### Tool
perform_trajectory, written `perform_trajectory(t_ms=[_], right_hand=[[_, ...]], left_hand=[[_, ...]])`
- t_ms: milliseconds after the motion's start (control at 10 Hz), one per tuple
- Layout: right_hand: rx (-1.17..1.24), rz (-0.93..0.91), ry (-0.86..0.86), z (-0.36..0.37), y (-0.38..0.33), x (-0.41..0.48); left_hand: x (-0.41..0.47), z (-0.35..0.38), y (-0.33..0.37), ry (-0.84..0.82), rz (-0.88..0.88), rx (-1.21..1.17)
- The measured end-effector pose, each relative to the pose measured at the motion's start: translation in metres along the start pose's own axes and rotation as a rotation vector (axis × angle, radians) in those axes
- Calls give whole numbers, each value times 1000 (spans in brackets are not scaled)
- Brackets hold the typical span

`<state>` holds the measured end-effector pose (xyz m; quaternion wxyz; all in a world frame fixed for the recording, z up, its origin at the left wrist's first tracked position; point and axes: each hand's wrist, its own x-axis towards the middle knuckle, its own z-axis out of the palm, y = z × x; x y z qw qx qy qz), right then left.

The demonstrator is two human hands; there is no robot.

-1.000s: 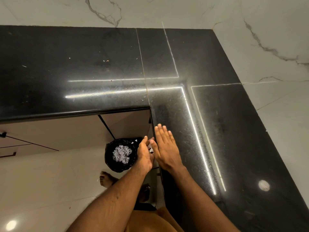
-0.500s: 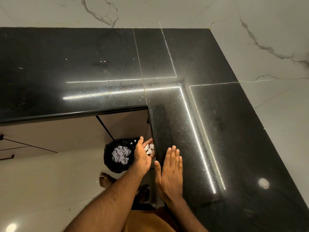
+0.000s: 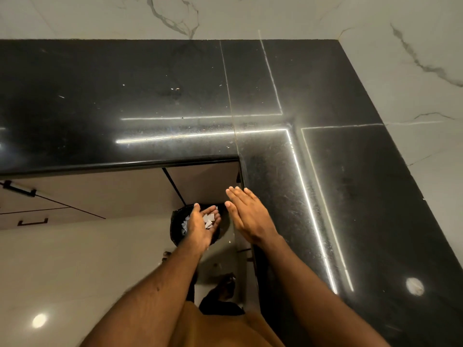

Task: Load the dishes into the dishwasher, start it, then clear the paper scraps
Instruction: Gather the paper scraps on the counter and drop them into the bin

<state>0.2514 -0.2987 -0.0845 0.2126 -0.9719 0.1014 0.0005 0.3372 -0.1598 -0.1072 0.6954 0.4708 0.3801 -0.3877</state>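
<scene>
Scraps in black bin and cupped left hand; right hand flat, empty.

Paper scraps: small torn pieces, white to pale grey and irregular in shape. They lie in a loose heap in the cupped palm of the left hand, which is held above the bin. More of the same scraps lie inside this black-lined bin on the floor, partly hidden by the hand.
</scene>
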Motion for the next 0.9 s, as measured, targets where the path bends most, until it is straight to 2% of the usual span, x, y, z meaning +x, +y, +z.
perform_trajectory(t_ms=[100, 200, 300, 500, 600, 700, 800, 900], right_hand=[[-114, -31, 6, 6, -4, 12], [-159, -35, 42, 10, -7, 12], [-153, -44, 89, 10, -6, 12], [-139, -47, 92, 10, -4, 13], [-136, -46, 100, 9, -4, 14], [-126, -47, 119, 9, -3, 16], [-113, -54, 132, 10, -7, 14], [-138, -60, 133, 14, -3, 17]], left_hand=[[21, -16, 25, 116, 7, -35], [30, -19, 36, 155, -5, -20], [24, -14, 47, 136, -34, -4], [34, -13, 65, 212, -62, 94], [34, -13, 67, 212, -25, 137], [22, -8, 62, 148, 43, 337], [16, -6, 61, 120, 164, 663], [13, -9, 48, 6, 521, 1210]])
